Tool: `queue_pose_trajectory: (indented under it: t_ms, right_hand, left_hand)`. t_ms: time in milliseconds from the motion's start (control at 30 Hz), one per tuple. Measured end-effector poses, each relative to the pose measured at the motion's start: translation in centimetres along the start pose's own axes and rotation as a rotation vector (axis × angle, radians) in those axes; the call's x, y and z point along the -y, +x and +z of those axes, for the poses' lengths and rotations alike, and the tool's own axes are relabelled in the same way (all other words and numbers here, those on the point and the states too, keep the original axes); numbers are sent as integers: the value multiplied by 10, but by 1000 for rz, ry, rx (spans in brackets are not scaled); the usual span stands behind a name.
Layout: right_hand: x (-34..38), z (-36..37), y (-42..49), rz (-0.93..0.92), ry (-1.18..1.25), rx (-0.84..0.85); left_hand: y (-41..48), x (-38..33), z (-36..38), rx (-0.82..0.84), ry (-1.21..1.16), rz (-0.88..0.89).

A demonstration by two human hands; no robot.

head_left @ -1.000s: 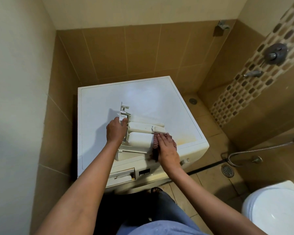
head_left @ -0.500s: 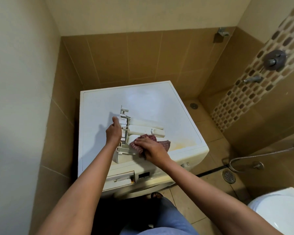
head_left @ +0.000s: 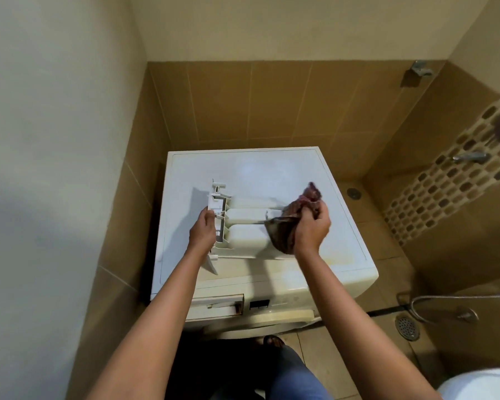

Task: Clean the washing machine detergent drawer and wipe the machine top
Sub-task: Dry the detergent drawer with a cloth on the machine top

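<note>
The white detergent drawer [head_left: 243, 226] lies bottom up on the white washing machine top [head_left: 272, 174], its pale compartments facing me. My left hand [head_left: 203, 229] grips its left end and holds it steady. My right hand [head_left: 312, 226] is closed on a dark red patterned cloth [head_left: 289, 223], lifted just above the drawer's right end. A yellowish stain [head_left: 341, 256] marks the top near its front right corner. The empty drawer slot [head_left: 220, 306] shows on the machine's front panel.
Tan tiled walls close in behind and to the left of the machine. A shower mixer [head_left: 471, 157] and hose [head_left: 451, 298] are on the right, with a floor drain [head_left: 407, 327] below. A white toilet [head_left: 485, 383] sits at bottom right. My foot [head_left: 273, 342] is below the machine.
My right hand has lifted the cloth off the drawer's near compartment and carried it to the right end. My left hand stays on the drawer. The camera has tilted up slightly.
</note>
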State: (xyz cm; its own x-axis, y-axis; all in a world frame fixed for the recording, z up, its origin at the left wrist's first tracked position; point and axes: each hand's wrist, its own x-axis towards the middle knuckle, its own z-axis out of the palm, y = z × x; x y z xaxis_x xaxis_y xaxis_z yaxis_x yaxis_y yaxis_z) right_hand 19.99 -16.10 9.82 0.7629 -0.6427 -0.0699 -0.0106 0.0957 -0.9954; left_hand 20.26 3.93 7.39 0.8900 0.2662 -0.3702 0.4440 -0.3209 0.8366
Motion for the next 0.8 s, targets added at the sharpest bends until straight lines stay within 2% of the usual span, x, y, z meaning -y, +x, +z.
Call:
queue_pose_trajectory:
  t_ms: [267,367,467,567,700,800]
  right_hand:
    - [9,-45,43,55,116,-293]
    - [21,-55,55,10,190,-278]
    - [32,-39,57,-34,181,-38]
    - [30,3,47,-54,71,216]
    - [17,66,18,-143,-319,483]
    - [1,96,-9,-157,-551,849]
  left_hand:
    - [-2,2,0,-24,-63,-24]
    - [-4,0,3,-30,-68,-16]
    - [-5,-3,7,-32,-75,-9]
    - [-5,-4,13,-24,-84,-13]
    - [-8,-6,16,-33,-49,8]
    - [-8,-8,17,-28,-53,-16]
